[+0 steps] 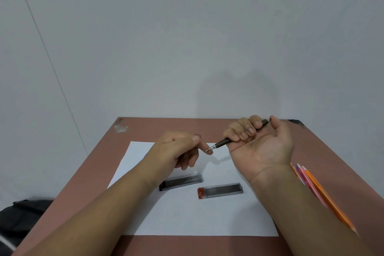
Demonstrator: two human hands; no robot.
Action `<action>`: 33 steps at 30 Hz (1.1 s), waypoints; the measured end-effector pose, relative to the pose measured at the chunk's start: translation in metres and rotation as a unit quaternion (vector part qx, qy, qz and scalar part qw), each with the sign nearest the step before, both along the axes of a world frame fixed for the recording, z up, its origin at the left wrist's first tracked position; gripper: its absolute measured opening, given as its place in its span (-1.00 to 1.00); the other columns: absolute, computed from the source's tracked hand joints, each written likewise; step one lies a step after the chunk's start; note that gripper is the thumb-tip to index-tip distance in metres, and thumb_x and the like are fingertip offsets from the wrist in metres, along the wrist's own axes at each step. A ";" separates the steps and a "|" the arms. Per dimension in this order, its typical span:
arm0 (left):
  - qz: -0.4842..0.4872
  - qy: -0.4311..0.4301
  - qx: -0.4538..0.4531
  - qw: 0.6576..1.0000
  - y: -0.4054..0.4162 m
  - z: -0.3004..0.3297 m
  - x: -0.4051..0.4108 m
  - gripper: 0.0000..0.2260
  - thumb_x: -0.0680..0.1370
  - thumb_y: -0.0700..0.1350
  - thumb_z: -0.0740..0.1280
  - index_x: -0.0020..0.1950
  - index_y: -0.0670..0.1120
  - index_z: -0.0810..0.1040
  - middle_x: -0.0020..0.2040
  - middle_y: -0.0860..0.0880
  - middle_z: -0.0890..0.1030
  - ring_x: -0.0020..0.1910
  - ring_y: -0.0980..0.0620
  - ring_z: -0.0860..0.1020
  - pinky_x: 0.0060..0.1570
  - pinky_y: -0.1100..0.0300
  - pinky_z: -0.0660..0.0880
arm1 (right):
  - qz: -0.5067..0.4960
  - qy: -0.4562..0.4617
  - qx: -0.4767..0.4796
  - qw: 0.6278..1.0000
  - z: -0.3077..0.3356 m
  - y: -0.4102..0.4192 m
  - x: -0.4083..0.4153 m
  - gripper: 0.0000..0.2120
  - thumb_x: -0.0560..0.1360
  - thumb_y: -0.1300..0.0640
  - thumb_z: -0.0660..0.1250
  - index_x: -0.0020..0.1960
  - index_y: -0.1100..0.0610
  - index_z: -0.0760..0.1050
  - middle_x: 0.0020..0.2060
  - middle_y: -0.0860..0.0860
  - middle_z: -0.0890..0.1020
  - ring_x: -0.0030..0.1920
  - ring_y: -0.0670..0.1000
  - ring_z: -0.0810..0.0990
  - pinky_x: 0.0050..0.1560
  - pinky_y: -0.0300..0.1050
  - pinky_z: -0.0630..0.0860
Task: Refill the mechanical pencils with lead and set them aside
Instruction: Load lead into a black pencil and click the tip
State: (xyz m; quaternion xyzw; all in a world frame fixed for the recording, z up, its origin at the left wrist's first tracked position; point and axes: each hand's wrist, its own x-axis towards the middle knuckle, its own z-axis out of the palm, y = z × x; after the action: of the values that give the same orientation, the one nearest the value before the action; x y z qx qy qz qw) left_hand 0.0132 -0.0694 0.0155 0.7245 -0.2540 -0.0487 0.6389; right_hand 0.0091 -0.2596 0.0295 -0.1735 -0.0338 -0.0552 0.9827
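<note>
Reddish-brown table (145, 131) carries white paper (187, 214); above it the right hand (259, 145) grips a dark mechanical pencil (223, 143), long axis slanting down-left, tip meeting the left hand (178, 149) forefinger, its other fingers loosely curled, nothing visibly pinched

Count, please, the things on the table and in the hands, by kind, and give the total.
Dark mechanical pencil, held in the right hand: 1
Lead cases (black-capped, red-capped): 2
White paper sheet: 1
Coloured pencils in the bunch at the right: several, exact number unclear, partly hidden behind the forearm
Total, bunch excluded: 4
</note>
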 end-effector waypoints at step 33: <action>0.009 -0.003 -0.006 1.000 -0.001 -0.001 0.000 -0.67 0.55 -0.05 0.19 -0.17 -0.11 0.72 -0.43 -0.12 0.47 -0.40 -0.06 0.34 -0.37 0.12 0.22 | 0.000 -0.005 -0.011 1.000 0.000 0.001 -0.001 -0.77 0.41 0.01 0.13 -0.34 0.10 0.27 -0.42 0.00 0.23 -0.44 0.01 0.19 -0.40 -0.14 0.23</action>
State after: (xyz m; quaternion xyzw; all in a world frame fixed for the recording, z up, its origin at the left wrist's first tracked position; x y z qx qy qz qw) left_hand 0.0130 -0.0701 0.0147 0.7232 -0.2494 -0.0395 0.6429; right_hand 0.0077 -0.2584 0.0296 -0.1839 -0.0394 -0.0554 0.9806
